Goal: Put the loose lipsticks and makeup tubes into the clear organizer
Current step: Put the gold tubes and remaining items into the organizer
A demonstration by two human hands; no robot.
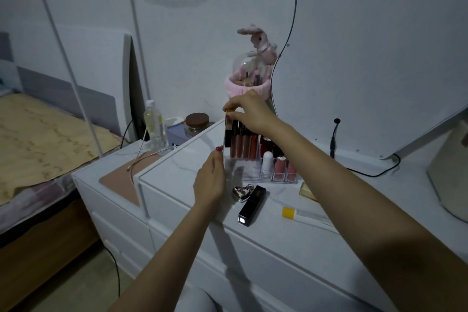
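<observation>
Three loose pieces are still lying just in front of the clear organizer (260,167): a black lipstick (252,205) on its side, a small heart-shaped compact (241,192) touching its far end, and a yellow-capped tube (304,215) off to the organizer's front right. The right hand (249,111) is up over the organizer's back-left corner, fingertips pinched together on the top of a tall dark tube (228,132), looks like it's being lowered into that back slot next to the row of orange-red glosses. The left hand (211,180) sits against the organizer's left wall, fingers mostly straight and close together with a fingertip up by the top edge, probably just bracing it so the light plastic doesn't slide while the tube goes in. I'd guess the black lipstick goes next, since it's closest.
</observation>
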